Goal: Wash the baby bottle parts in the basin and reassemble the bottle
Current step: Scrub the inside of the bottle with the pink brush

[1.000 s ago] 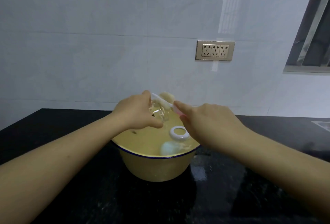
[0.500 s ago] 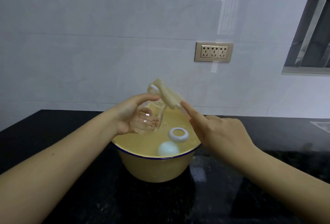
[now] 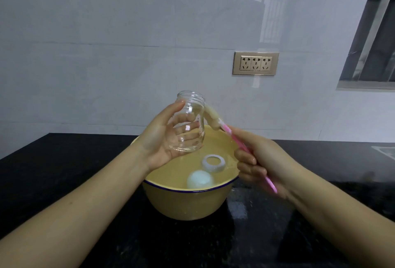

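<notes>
Black counter (image 3: 53, 171) lies under my arms. My left hand (image 3: 162, 139) holds the clear bottle (image 3: 189, 122), mouth up, over the yellow basin (image 3: 186, 203). A white cap (image 3: 200, 179) and a white ring (image 3: 213, 162) sit in its water. My right hand (image 3: 263, 161) grips the pink brush (image 3: 237, 141), sponge beside the bottle.

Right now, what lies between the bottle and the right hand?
The brush: its sponge head beside the bottle, its handle in the right hand. Head view.
</notes>
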A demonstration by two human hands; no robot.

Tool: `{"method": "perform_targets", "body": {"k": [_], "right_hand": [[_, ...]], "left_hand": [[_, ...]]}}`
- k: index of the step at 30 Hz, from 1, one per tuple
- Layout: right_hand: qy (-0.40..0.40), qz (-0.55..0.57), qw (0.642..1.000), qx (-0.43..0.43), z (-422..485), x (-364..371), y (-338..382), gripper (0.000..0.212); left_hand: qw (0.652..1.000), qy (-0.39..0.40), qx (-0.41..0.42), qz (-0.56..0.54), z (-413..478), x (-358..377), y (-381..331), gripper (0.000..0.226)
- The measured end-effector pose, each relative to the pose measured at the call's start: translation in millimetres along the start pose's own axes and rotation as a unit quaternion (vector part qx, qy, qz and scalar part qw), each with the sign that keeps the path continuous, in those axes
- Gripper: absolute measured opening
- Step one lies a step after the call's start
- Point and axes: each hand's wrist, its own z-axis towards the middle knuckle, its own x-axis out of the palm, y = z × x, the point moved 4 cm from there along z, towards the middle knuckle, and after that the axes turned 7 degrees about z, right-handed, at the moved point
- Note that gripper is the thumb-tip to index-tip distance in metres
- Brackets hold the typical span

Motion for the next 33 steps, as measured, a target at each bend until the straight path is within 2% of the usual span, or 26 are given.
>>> {"method": "perform_targets", "body": {"k": [2, 6, 9, 12, 18, 20, 22, 30, 33], "right_hand": [[0.027, 0.063, 0.997, 0.040, 1, 5, -1, 0.022], [0.046, 0.084, 0.992, 0.078, 7, 4, -4, 0.041], [0.068, 0.044, 0.992, 0.095, 10, 2, 1, 0.016], [0.095, 0.024, 0.987, 0.126, 16, -1, 0, 0.015], [0.137, 0.000, 0.981, 0.139, 29, 3, 0, 0.015], [0.165, -0.023, 0.976, 0.139, 32, 8, 2, 0.020], [0.196, -0.045, 0.970, 0.135, 33, 13, 4, 0.039], [0.160, -0.053, 0.974, 0.153, 35, -8, 4, 0.065], [0.154, -0.040, 0.975, 0.156, 33, -10, 7, 0.051]], "left_hand": [[1.000, 0.016, -0.001, 0.001, -2, 1, 2, 0.036], [0.998, 0.053, -0.014, 0.006, -4, 1, 5, 0.044], [0.993, 0.109, -0.032, 0.039, -8, -2, 2, 0.053], [0.985, 0.155, -0.073, 0.034, -11, -6, 0, 0.064], [0.970, 0.215, -0.116, 0.009, -16, -4, 0, 0.067], [0.963, 0.236, -0.129, 0.026, -17, 5, 4, 0.068], [0.958, 0.253, -0.130, 0.041, -17, 13, 7, 0.068], [0.973, 0.190, -0.129, 0.035, -11, 5, 0, 0.063], [0.982, 0.151, -0.109, 0.044, -9, 5, 1, 0.049]]}}
